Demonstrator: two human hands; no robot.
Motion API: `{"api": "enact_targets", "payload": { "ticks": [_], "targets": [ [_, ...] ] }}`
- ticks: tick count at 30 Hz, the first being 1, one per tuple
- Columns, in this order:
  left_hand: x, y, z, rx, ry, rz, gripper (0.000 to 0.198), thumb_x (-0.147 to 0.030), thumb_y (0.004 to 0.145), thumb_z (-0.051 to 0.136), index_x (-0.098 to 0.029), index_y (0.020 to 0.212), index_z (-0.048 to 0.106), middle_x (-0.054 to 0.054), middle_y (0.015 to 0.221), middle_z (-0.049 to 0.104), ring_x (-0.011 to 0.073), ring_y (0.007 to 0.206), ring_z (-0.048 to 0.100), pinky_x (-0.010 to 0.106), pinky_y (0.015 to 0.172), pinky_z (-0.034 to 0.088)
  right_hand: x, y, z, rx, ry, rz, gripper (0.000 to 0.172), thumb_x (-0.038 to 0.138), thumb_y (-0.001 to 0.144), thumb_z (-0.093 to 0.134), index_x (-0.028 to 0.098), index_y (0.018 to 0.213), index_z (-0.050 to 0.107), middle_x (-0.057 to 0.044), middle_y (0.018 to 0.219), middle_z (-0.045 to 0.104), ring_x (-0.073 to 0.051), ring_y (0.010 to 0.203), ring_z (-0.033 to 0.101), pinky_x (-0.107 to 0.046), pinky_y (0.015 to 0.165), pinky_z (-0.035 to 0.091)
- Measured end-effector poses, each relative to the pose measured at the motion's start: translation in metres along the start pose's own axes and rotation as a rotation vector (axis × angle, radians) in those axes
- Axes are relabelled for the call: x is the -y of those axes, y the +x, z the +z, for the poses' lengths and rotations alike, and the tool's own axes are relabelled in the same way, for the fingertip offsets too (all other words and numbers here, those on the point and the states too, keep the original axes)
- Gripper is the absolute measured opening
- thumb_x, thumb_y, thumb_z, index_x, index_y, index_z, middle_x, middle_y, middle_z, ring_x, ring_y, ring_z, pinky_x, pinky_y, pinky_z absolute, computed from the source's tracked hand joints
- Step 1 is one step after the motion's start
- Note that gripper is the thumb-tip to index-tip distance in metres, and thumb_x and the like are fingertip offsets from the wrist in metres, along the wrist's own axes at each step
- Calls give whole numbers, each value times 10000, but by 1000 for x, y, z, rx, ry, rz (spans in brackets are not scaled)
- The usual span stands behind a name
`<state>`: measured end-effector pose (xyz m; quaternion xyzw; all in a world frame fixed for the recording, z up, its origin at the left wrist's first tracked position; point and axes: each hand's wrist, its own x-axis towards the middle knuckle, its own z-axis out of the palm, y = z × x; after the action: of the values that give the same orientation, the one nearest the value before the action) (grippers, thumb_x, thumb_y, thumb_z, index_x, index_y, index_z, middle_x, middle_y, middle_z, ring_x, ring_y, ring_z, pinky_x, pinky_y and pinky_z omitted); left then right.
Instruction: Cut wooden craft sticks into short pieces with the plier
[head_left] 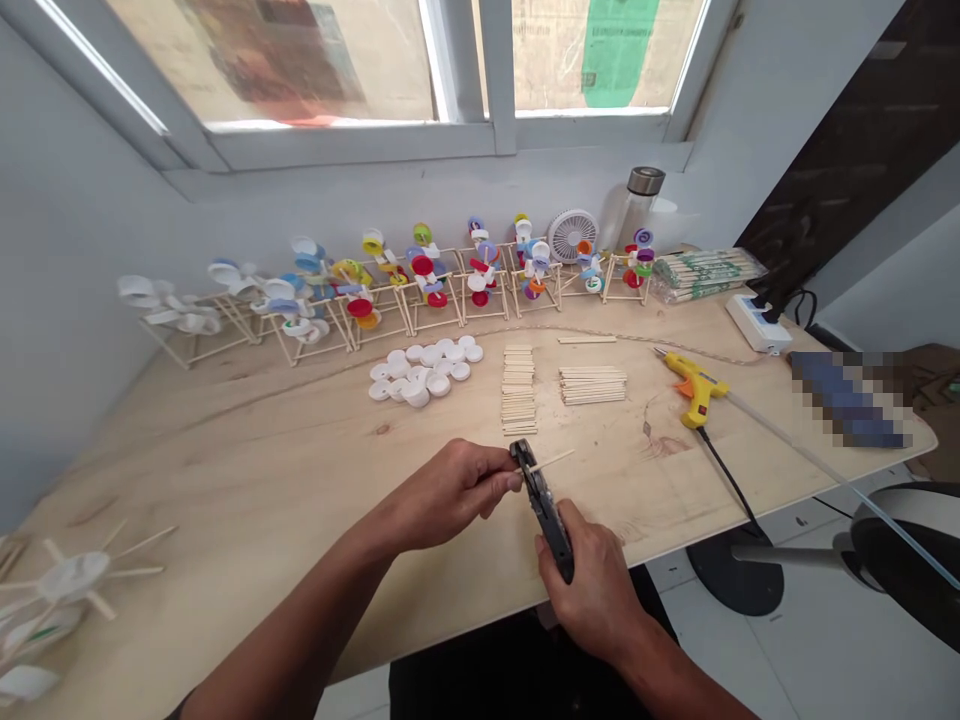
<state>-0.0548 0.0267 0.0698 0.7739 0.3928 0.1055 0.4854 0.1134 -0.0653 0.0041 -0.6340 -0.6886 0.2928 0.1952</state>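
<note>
My left hand (450,492) pinches a thin wooden stick (556,460) near the front middle of the table. The stick's free end pokes out to the right, past the jaws of black pliers (547,515). My right hand (592,580) is wrapped round the pliers' handles, with the jaws across the stick. Just beyond lies a column of short cut sticks (517,392). To its right is a stack of longer sticks (592,386), and one single stick (586,340) lies behind that. White bottle caps (416,393) are grouped to the left of the sticks.
Stick frames with coloured caps (427,285) line the table's back. A yellow glue gun (697,388) lies right, near a white power strip (757,322). A small fan (573,237), a bottle (636,205) and bagged sticks (705,272) stand behind. A spoked cap wheel (75,577) is front left.
</note>
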Motion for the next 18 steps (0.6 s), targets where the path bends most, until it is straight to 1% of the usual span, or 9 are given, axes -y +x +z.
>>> {"api": "enact_targets", "payload": {
  "ticks": [3, 5, 9, 11, 14, 16, 18],
  "targets": [
    [5, 4, -2, 26, -23, -9, 247, -259, 851, 401, -144, 721, 578, -41, 517, 500, 59, 464, 423, 164, 483, 330, -1, 3, 1, 24, 2, 16, 51, 235, 777, 454, 217, 773, 407, 15, 608, 562, -175, 566, 548, -245, 529, 301],
    [7, 6, -3, 34, -28, -14, 252, -260, 849, 403, -145, 707, 576, -41, 514, 501, 59, 458, 418, 164, 475, 324, -1, 5, 1, 24, 5, 25, 52, 227, 772, 456, 216, 770, 406, 12, 612, 565, -175, 568, 547, -245, 531, 300],
    [6, 11, -3, 10, -20, -30, 254, -266, 844, 406, -148, 690, 571, -38, 514, 510, 63, 455, 419, 165, 465, 321, 0, 7, 0, 1, 13, 57, 59, 234, 774, 457, 215, 750, 407, 10, 603, 560, -169, 562, 542, -239, 527, 302],
    [3, 11, 0, -20, 0, -31, 280, -274, 844, 405, -149, 646, 558, -35, 507, 508, 64, 453, 424, 165, 468, 327, 0, 7, -1, -10, 32, 71, 61, 242, 780, 454, 213, 748, 411, 8, 603, 564, -168, 567, 548, -236, 530, 309],
    [-1, 7, 6, -111, 52, -38, 339, -300, 850, 395, -151, 577, 528, -26, 509, 517, 66, 451, 439, 168, 472, 337, 1, 6, -3, -17, 66, 73, 62, 247, 784, 454, 212, 745, 421, 4, 631, 586, -166, 592, 563, -231, 539, 320],
    [0, 1, 12, -164, 53, -39, 342, -317, 857, 386, -154, 601, 544, -16, 538, 544, 74, 474, 472, 172, 488, 359, 1, 5, -4, -12, 74, 61, 63, 254, 784, 460, 213, 746, 430, 5, 643, 594, -164, 599, 567, -229, 544, 323],
    [2, -5, 17, -181, 17, -28, 337, -329, 866, 371, -155, 652, 564, -4, 587, 581, 83, 509, 507, 178, 515, 386, 2, 3, -4, -9, 73, 48, 62, 258, 783, 463, 213, 749, 438, 8, 646, 597, -164, 602, 568, -229, 548, 326]
  ]
}}
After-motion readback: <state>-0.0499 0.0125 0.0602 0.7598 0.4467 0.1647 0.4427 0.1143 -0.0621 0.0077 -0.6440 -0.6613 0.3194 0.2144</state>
